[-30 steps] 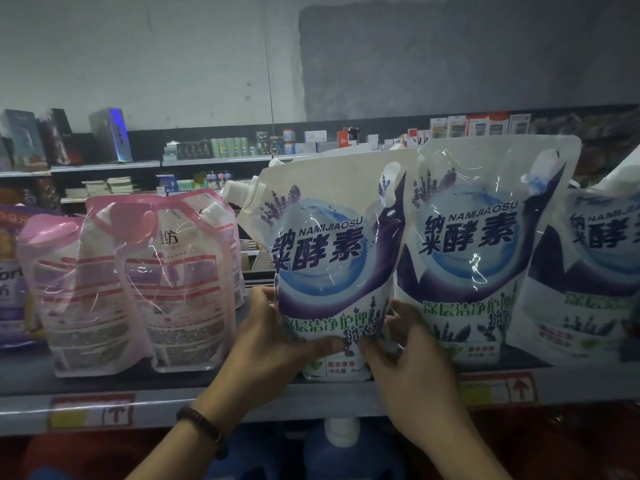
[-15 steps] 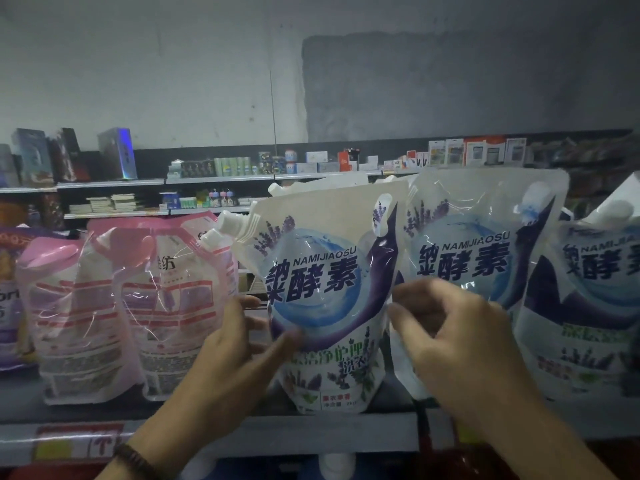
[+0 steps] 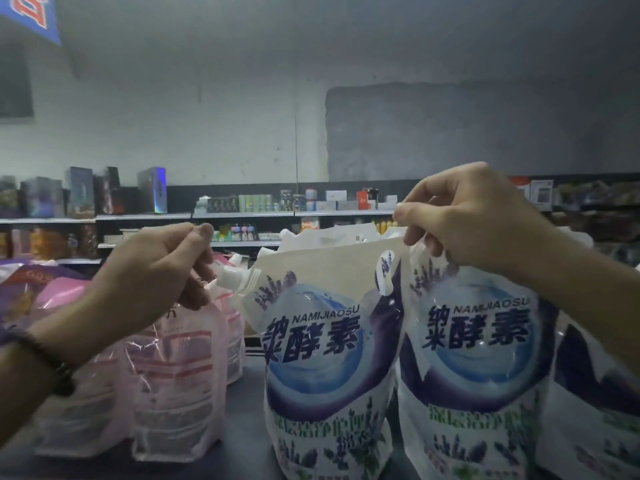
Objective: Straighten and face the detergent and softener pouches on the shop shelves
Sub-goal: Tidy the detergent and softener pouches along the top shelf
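A white and purple detergent pouch stands upright on the dark shelf, label facing me. My left hand curls its fingers around the end of the white spout cap at the pouch's top left. My right hand pinches its top right corner. A matching pouch stands touching it on the right, and a third is partly hidden behind my right forearm. Pink softener pouches stand to the left, partly hidden by my left arm.
More white pouch tops show behind the front row. A purple pack sits at the far left. Across the aisle, wall shelves carry boxes and small bottles. A blue sign hangs at the top left.
Both hands rose from the pouch's lower body to its top: the left to the spout, the right to the top right corner. The pouch now stands straighter beside its neighbour.
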### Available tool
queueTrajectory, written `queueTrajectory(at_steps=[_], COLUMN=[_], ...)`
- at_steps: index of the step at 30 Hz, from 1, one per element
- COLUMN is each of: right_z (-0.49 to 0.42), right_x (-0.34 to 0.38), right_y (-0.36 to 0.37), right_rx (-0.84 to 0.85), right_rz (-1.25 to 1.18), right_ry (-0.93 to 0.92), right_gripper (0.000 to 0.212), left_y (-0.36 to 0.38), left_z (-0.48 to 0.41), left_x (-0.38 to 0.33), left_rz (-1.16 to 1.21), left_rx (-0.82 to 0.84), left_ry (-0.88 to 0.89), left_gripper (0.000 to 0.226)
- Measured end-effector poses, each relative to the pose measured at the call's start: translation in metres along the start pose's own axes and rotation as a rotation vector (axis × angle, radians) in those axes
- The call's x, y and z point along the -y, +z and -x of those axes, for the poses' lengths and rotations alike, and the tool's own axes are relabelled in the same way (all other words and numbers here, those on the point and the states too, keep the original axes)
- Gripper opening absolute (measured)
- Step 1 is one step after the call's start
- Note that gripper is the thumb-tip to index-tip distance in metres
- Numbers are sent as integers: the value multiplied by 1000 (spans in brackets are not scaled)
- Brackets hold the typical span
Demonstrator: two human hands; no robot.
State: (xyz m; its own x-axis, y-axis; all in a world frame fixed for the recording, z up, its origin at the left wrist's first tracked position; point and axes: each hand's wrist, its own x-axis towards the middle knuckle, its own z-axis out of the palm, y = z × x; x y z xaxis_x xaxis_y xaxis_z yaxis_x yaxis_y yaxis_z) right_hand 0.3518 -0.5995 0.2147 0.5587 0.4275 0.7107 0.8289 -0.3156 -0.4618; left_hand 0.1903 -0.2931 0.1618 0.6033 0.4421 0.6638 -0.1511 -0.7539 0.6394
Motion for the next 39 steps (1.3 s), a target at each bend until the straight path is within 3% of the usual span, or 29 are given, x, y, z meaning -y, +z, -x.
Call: queueTrajectory(at_steps=[6, 12, 15, 20, 26, 31, 39], right_z=[-43, -91, -110, -135, -145, -148, -144], right_x=[-3, -1, 0, -9, -17, -17, -14], right_y=[6, 20, 30, 54, 75, 83, 85], right_rx=[46, 156, 240, 402, 511, 530, 573], right_rz=[113, 268, 352, 467, 545, 563, 614], right_ry=[-6, 28, 20, 22, -23, -34, -46], right_gripper=[31, 22, 18, 19, 13, 12, 18], left_y=[-19, -7, 9, 35, 58, 67, 75], left_z=[-49, -111, -137, -163, -176, -178, -176], left_x=[-21, -21, -13, -5, 9, 13, 20], left_rz=[-192, -417, -512, -652, -615, -599, -729], left_rx=[285, 469, 514, 611, 745, 810, 796], left_ry=[260, 240, 266, 299, 213, 237, 316], left_gripper=[21, 34, 24, 30, 29, 14, 14])
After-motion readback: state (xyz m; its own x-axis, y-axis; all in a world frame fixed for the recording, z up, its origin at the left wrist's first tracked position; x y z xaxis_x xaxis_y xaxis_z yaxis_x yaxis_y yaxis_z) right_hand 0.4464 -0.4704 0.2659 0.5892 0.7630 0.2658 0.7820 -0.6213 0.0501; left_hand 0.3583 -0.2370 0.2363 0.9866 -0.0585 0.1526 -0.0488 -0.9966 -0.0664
